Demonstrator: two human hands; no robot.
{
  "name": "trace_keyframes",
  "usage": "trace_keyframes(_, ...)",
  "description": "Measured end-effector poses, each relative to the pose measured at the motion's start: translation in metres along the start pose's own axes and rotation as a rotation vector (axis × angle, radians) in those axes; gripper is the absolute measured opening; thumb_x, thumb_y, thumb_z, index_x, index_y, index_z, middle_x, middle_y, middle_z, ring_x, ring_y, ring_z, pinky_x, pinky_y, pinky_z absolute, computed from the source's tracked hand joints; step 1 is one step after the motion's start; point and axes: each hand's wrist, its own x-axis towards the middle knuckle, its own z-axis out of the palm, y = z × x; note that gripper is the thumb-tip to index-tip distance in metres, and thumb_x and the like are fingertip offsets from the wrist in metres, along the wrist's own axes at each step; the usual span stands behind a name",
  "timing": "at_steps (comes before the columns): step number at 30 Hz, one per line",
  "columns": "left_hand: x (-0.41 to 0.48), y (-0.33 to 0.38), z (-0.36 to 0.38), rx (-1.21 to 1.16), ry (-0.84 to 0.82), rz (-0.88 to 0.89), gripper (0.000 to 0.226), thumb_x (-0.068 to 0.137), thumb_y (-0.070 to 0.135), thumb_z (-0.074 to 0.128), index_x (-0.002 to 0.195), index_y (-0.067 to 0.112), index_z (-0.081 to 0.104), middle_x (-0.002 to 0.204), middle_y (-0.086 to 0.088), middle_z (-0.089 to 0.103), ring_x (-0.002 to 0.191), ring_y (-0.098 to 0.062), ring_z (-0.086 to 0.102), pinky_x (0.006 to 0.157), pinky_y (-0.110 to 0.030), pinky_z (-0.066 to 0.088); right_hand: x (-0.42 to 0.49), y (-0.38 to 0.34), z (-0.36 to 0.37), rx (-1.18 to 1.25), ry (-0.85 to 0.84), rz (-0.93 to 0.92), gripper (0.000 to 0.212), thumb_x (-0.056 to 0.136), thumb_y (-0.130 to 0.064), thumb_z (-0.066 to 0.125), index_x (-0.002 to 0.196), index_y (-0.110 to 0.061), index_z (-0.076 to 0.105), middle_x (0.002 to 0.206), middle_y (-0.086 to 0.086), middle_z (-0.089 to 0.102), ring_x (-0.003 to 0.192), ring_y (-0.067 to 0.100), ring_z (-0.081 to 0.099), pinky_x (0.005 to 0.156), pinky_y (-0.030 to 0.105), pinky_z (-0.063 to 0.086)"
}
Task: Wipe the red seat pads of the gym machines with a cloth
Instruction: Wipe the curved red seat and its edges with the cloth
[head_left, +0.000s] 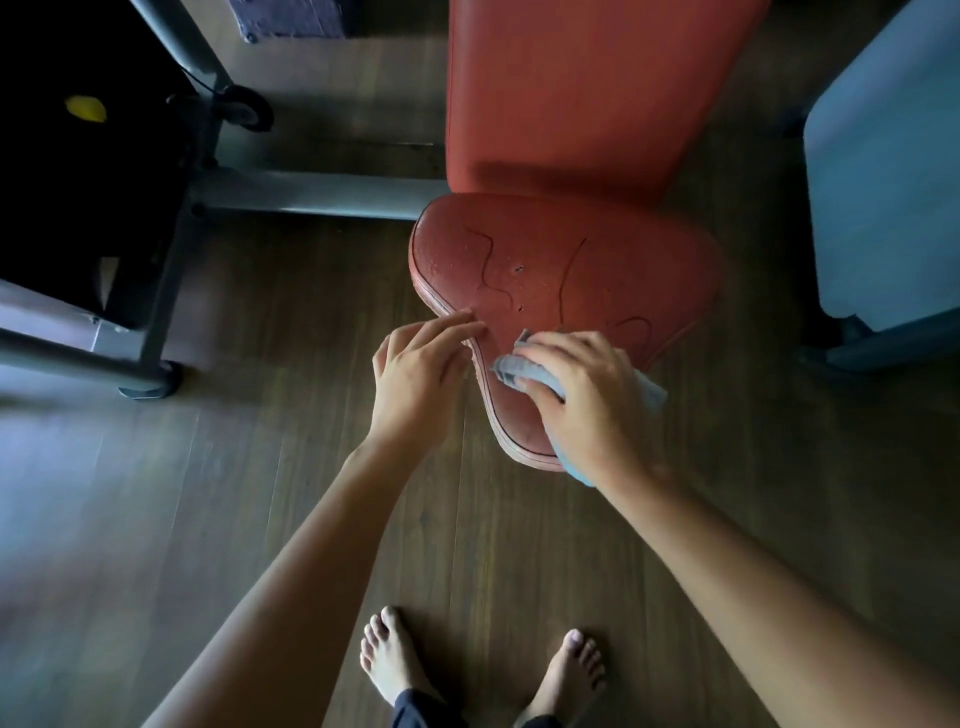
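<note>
Right hand (582, 400) presses a bunched cloth (511, 370) onto the red seat's (561, 265) near corner to wipe it; left hand (415, 376), fingers straight, steadies the left edge.

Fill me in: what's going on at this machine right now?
A person stands over a gym machine's red seat pad. Their right hand holds a grey-blue cloth down on the pad's narrow near end. Their left hand rests straight fingertips on the pad's left edge. The seat surface shows cracks, and the red back pad lies beyond it with no hand on it.
</note>
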Motion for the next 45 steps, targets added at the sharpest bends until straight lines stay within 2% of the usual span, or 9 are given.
trace_keyframes(5, 0.002, -0.005, -0.005, 0.054, -0.028, 0.056, 0.037, 0.099, 0.033, 0.044, 0.128, 0.039, 0.066, 0.142, 0.023, 0.056, 0.127, -0.013, 0.047, 0.110, -0.034, 0.023, -0.014, 0.010, -0.006, 0.012, -0.120, -0.355, 0.032, 0.087, -0.027, 0.060, 0.115, -0.017, 0.074, 0.120, -0.007, 0.070, 0.107, 0.019, 0.059, 0.096, 0.036, 0.045)
trace_keyframes(11, 0.005, -0.006, -0.011, 0.074, -0.064, 0.092, 0.040, 0.099, 0.036, 0.041, 0.130, 0.038, 0.066, 0.143, 0.022, 0.055, 0.128, -0.015, 0.046, 0.111, -0.040, 0.026, 0.001, -0.002, 0.003, 0.000, 0.002, 0.000, 0.028, 0.083, -0.020, 0.075, 0.111, -0.019, 0.074, 0.114, -0.010, 0.071, 0.101, 0.021, 0.062, 0.089, 0.039, 0.046)
trace_keyframes(15, 0.009, -0.002, -0.015, 0.075, -0.104, 0.072, 0.036, 0.102, 0.032, 0.044, 0.130, 0.038, 0.066, 0.144, 0.020, 0.056, 0.131, -0.016, 0.044, 0.114, -0.043, 0.024, -0.021, 0.002, -0.009, 0.007, -0.023, -0.190, 0.029, 0.091, -0.033, 0.064, 0.114, -0.019, 0.074, 0.119, -0.008, 0.070, 0.108, 0.016, 0.059, 0.099, 0.033, 0.043)
trace_keyframes(19, 0.011, 0.006, -0.015, 0.096, -0.089, 0.029, 0.030, 0.104, 0.026, 0.052, 0.126, 0.037, 0.068, 0.142, 0.020, 0.057, 0.131, -0.016, 0.044, 0.116, -0.044, 0.022, -0.007, 0.028, -0.017, -0.008, -0.104, -0.286, 0.030, 0.090, -0.029, 0.065, 0.117, -0.018, 0.074, 0.122, -0.007, 0.071, 0.109, 0.018, 0.062, 0.098, 0.034, 0.046)
trace_keyframes(24, 0.005, 0.021, -0.007, 0.154, -0.065, -0.034, 0.029, 0.103, 0.028, 0.051, 0.128, 0.030, 0.066, 0.143, 0.015, 0.056, 0.134, -0.020, 0.042, 0.119, -0.050, 0.020, 0.037, 0.096, -0.028, -0.043, 0.034, 0.077, 0.036, 0.093, -0.037, 0.056, 0.117, -0.017, 0.073, 0.121, -0.004, 0.071, 0.106, 0.023, 0.065, 0.095, 0.034, 0.047)
trace_keyframes(27, -0.001, 0.037, 0.009, 0.120, -0.001, -0.125, 0.031, 0.102, 0.033, 0.049, 0.128, 0.025, 0.063, 0.145, 0.011, 0.053, 0.138, -0.020, 0.038, 0.121, -0.047, 0.017, 0.027, 0.079, -0.015, 0.003, 0.160, 0.192, 0.032, 0.093, -0.036, 0.059, 0.112, -0.015, 0.073, 0.116, -0.003, 0.072, 0.102, 0.023, 0.064, 0.094, 0.036, 0.047)
trace_keyframes(33, -0.011, 0.070, 0.056, -0.048, 0.211, -0.357, 0.032, 0.102, 0.031, 0.049, 0.133, 0.026, 0.055, 0.152, 0.013, 0.042, 0.146, -0.019, 0.026, 0.122, -0.050, 0.005, 0.007, 0.089, -0.030, 0.062, -0.003, -0.179, 0.029, 0.091, -0.026, 0.071, 0.116, -0.012, 0.072, 0.119, -0.003, 0.071, 0.103, 0.022, 0.064, 0.093, 0.036, 0.050)
trace_keyframes(39, -0.010, 0.069, 0.070, 0.027, 0.355, -0.345, 0.027, 0.103, 0.030, 0.049, 0.128, 0.030, 0.058, 0.147, 0.013, 0.048, 0.144, -0.018, 0.031, 0.122, -0.051, 0.009, 0.043, 0.105, -0.022, 0.011, 0.071, 0.022, 0.026, 0.091, -0.029, 0.065, 0.110, -0.013, 0.073, 0.114, -0.002, 0.072, 0.094, 0.025, 0.062, 0.086, 0.038, 0.047)
trace_keyframes(45, -0.009, 0.070, 0.072, 0.046, 0.394, -0.340, 0.028, 0.101, 0.031, 0.049, 0.126, 0.030, 0.061, 0.146, 0.013, 0.052, 0.140, -0.016, 0.038, 0.121, -0.053, 0.014, 0.022, 0.091, -0.019, 0.187, -0.061, -0.284, 0.029, 0.091, -0.030, 0.066, 0.115, -0.016, 0.073, 0.119, -0.006, 0.070, 0.105, 0.018, 0.061, 0.093, 0.033, 0.048)
